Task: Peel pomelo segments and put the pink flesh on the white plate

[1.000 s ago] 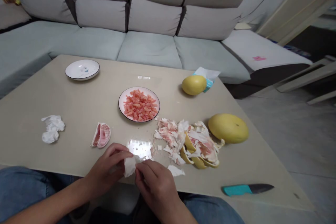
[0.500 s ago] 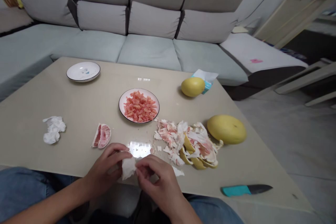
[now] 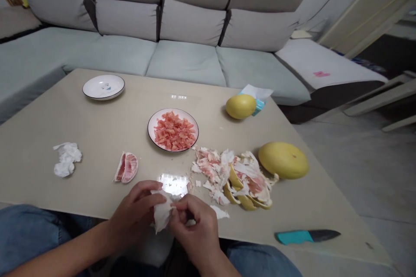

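My left hand (image 3: 134,211) is closed around a pomelo segment (image 3: 161,213) at the table's near edge. White, papery membrane covers the side of it that shows, and a flap hangs down. The fingertips of my right hand (image 3: 199,225) pinch the membrane at the segment's right side. Beyond my left hand lie unpeeled pink pomelo wedges (image 3: 127,168). Farther back, a dark-rimmed plate (image 3: 150,129) carries a heap of pink pomelo pulp (image 3: 173,130). Right of my hands is a pile of membrane scraps and yellow peel (image 3: 237,177).
A teal-handled knife (image 3: 303,236) lies at the near right. Two whole pomelos, one larger (image 3: 283,160) and one smaller (image 3: 241,106), sit on the right, with a tissue pack (image 3: 260,95) behind. Crumpled tissue (image 3: 67,159) and another plate (image 3: 103,87) are on the left.
The membrane flap on the segment has come farther down and spread out. My right fingers have shifted slightly right. Pulp, wedges and peel pile stay put; the view has moved a little.
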Demonstrator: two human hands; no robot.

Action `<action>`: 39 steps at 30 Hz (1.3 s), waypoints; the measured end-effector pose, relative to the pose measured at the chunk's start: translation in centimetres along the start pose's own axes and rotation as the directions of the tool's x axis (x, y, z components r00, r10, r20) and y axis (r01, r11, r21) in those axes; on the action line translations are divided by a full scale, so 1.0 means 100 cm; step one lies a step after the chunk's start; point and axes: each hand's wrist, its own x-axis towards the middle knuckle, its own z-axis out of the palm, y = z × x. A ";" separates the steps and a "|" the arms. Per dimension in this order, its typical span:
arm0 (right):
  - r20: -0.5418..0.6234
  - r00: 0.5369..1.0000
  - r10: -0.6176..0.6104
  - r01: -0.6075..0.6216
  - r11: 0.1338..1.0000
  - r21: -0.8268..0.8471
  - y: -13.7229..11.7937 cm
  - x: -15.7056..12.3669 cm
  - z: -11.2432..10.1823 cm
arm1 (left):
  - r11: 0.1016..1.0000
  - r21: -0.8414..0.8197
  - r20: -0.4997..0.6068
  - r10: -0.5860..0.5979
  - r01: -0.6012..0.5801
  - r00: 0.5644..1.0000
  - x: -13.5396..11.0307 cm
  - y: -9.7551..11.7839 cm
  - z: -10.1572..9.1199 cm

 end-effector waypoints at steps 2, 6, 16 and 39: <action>0.107 0.956 0.273 -0.289 0.937 0.197 0.000 0.002 -0.001 | 0.999 -0.037 -0.036 0.019 -0.021 0.999 0.001 0.001 0.000; 0.185 0.870 0.457 -0.488 0.753 0.441 0.004 0.013 -0.011 | 0.986 -0.165 -0.148 -0.005 -0.020 0.989 0.010 0.004 -0.004; -0.057 0.995 -0.082 0.061 0.953 -0.296 0.033 0.041 -0.045 | 0.909 -0.416 -0.167 -0.093 0.016 0.982 0.011 0.005 -0.008; 0.163 0.951 -0.263 0.261 0.965 0.033 -0.002 0.014 -0.022 | 0.817 -0.546 0.019 -0.213 0.188 0.977 0.012 -0.001 -0.002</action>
